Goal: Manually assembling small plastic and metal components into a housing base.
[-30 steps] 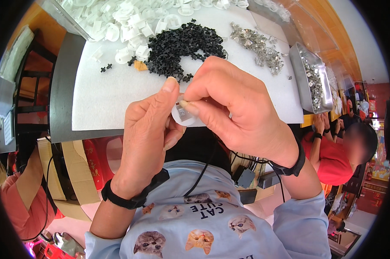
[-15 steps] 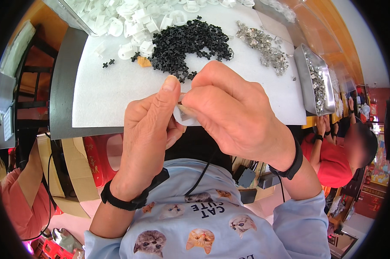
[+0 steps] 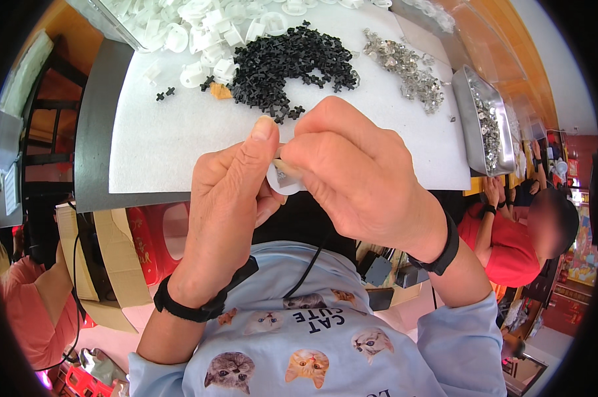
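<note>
Over the near edge of the table, my two hands meet at a small white plastic piece (image 3: 283, 186) with a rounded rim. My left hand (image 3: 229, 188) is closed on it, thumb pointing up beside it. From the other side my right hand (image 3: 365, 175) is closed in a pinch, its fingertips pressed in at the piece. Those tips are mostly hidden, so whether they grip a smaller part cannot be made out. A bit of grey shows within the white piece. Just beyond my fingers lies a heap of small black plastic crosses (image 3: 272, 63).
White plastic pieces (image 3: 206, 40) are piled at the back left on the white foam sheet (image 3: 160, 145). Small metal clips (image 3: 408, 69) lie scattered at the right, near a metal tray (image 3: 472, 142) of metal parts. A yellowish scrap (image 3: 220, 90) sits beside the crosses. People sit at both sides.
The white piece has tilted slightly between my fingers, and more of its rounded rim shows. Both hands remain nearly in place.
</note>
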The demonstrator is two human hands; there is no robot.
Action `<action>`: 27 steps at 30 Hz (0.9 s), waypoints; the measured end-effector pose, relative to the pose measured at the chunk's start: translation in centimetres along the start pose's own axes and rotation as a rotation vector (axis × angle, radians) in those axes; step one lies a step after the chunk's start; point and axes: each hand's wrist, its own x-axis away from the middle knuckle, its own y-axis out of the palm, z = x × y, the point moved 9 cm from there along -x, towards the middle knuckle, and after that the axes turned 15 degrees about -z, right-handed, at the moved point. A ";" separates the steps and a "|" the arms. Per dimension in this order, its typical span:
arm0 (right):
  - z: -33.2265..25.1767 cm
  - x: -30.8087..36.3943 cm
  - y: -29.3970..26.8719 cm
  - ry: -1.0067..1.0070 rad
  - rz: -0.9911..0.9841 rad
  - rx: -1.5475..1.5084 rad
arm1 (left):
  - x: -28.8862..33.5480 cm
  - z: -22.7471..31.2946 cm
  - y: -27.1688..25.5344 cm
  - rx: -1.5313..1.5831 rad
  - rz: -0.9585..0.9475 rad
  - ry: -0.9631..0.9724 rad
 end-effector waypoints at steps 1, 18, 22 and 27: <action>-0.1 0.0 0.0 0.000 -0.001 -0.001 | 0.0 0.1 0.0 0.001 0.001 0.000; -1.0 0.4 0.3 -0.065 0.001 0.079 | 0.1 0.0 0.1 0.022 -0.037 -0.006; -0.8 0.0 -1.7 0.034 0.059 0.108 | 0.2 1.2 0.2 0.001 -0.001 0.021; 4.0 1.5 1.7 0.554 -0.093 -0.683 | 0.1 1.0 0.8 0.009 -0.086 0.037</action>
